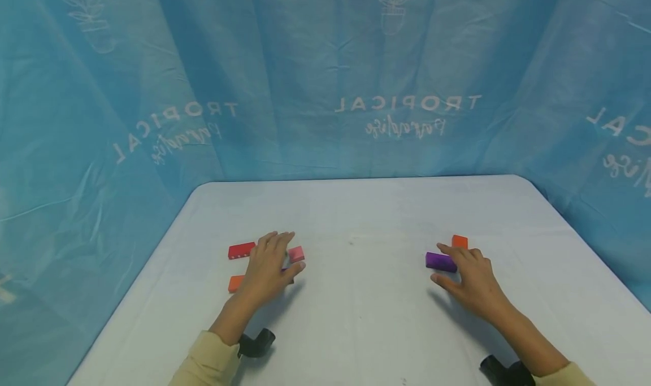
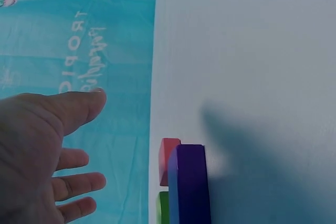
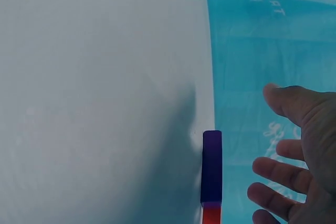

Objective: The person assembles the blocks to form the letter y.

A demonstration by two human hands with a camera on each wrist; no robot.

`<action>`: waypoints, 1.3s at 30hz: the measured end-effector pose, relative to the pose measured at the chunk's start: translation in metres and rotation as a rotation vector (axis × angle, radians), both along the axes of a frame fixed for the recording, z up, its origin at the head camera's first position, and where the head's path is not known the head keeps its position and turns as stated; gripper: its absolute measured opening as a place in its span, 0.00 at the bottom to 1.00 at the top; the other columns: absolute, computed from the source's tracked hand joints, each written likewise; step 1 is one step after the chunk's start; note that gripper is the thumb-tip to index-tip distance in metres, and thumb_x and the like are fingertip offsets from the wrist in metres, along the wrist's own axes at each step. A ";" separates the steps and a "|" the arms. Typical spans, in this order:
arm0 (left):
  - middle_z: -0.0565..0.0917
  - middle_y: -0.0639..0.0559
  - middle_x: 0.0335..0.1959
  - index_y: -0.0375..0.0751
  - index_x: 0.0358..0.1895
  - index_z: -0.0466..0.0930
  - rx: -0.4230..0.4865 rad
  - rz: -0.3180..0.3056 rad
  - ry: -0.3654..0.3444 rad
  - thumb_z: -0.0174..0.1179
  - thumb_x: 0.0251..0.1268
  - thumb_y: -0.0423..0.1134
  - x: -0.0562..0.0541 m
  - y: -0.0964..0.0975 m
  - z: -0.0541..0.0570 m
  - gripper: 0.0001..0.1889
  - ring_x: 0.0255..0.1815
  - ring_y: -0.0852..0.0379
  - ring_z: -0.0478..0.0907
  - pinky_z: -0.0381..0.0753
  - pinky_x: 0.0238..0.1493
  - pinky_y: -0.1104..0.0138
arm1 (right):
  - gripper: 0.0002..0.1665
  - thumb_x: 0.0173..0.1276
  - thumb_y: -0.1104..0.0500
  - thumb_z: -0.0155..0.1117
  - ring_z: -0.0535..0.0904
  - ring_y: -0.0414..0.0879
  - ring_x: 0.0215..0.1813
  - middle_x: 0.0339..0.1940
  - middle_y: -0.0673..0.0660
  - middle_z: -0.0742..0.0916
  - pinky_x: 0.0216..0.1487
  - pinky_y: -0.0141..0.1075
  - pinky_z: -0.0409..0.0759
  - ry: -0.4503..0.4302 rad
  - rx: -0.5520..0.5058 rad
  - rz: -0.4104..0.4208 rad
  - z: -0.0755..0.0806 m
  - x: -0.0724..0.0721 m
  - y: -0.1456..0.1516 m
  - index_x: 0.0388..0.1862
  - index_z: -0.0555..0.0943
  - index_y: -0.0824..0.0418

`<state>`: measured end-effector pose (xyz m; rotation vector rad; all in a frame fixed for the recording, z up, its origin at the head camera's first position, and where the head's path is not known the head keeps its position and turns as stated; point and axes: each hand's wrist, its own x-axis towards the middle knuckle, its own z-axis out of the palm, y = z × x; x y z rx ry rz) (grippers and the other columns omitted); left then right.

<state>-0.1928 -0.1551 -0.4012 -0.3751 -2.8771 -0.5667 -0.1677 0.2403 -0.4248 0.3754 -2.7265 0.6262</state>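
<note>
My left hand (image 1: 265, 270) is over a small group of blocks on the left of the table, fingers loosely spread, holding nothing. Around it show a red block (image 1: 241, 251), a pink block (image 1: 296, 254) and an orange block (image 1: 235, 283). The left wrist view shows a purple block (image 2: 193, 182) and a bit of a green block (image 2: 164, 208), mostly hidden by the hand in the head view. On the right, my empty right hand (image 1: 473, 278) has its fingers apart beside a purple block (image 1: 439, 261). An orange block (image 1: 460, 242) lies just beyond its fingers.
A white-covered table (image 1: 356, 318) with rounded far corners lies under both hands. Blue printed curtains (image 1: 305, 64) hang behind it and along both sides. Black wrist-worn devices (image 1: 258, 343) stick out below each hand. A wide stretch of white cloth separates the two block groups.
</note>
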 end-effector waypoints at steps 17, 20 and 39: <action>0.74 0.43 0.61 0.42 0.64 0.70 0.063 -0.029 -0.025 0.65 0.55 0.49 -0.018 -0.009 -0.007 0.32 0.59 0.44 0.63 0.68 0.56 0.50 | 0.36 0.55 0.52 0.72 0.70 0.58 0.53 0.55 0.64 0.82 0.49 0.55 0.68 -0.079 -0.038 -0.001 -0.002 -0.009 0.009 0.61 0.73 0.62; 0.74 0.42 0.60 0.41 0.63 0.70 0.084 -0.039 -0.033 0.65 0.55 0.49 -0.021 -0.011 -0.009 0.32 0.59 0.44 0.64 0.68 0.56 0.49 | 0.35 0.55 0.52 0.71 0.71 0.58 0.52 0.54 0.64 0.83 0.48 0.53 0.67 -0.078 -0.043 0.001 -0.002 -0.009 0.010 0.61 0.74 0.63; 0.77 0.43 0.58 0.41 0.60 0.73 0.140 -0.016 -0.125 0.64 0.56 0.48 -0.034 -0.015 -0.015 0.29 0.57 0.46 0.64 0.68 0.55 0.50 | 0.34 0.55 0.50 0.72 0.68 0.57 0.52 0.53 0.65 0.82 0.44 0.51 0.69 -0.143 -0.064 -0.032 -0.005 -0.019 0.017 0.59 0.75 0.63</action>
